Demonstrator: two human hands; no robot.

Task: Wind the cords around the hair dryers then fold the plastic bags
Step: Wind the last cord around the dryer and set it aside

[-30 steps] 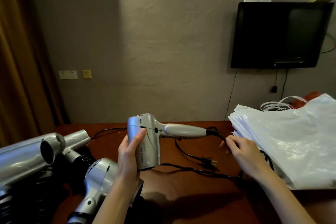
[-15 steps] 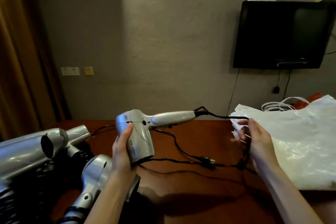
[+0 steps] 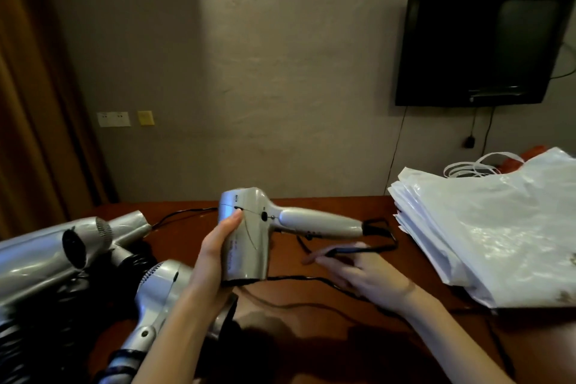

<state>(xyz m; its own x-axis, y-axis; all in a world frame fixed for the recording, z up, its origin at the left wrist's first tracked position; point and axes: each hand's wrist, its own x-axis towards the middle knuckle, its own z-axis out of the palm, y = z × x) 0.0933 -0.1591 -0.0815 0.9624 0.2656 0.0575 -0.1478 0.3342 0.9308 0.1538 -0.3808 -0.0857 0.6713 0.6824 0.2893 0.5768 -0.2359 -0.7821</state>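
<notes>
The silver plastic hair dryer (image 3: 249, 237) is held up above the dark red-brown wooden table (image 3: 311, 337), near its middle, with the barrel pointing down and the handle pointing right toward the bags. It is gripped round the barrel by the left hand (image 3: 215, 262), thumb up the near side and fingers wrapped behind, which appears meant to keep the body steady and leave the handle free as a spool.

The thin black power cord (image 3: 381, 237) leaves the handle end, bends back in a loop and is pinched in the fingers of the right hand (image 3: 367, 274), which is blurred; how tightly the fingers are curled cannot be told exactly, but the cord is clearly carried by them under the handle. This is judged to be the opening turn of a wrap round the handle. The rest of the cord trails slack across the table below the dryer.

To the left, several more silver hair dryers (image 3: 56, 246) lie heaped together on the table, dark cords around them; whether these are wound cannot be told.

To the right, a stack of white translucent plastic bags (image 3: 486, 227) lies flat at the table edge, apparently unfolded. No contents are visible in the bags. A black wall-mounted television (image 3: 480, 47) hangs above them.
</notes>
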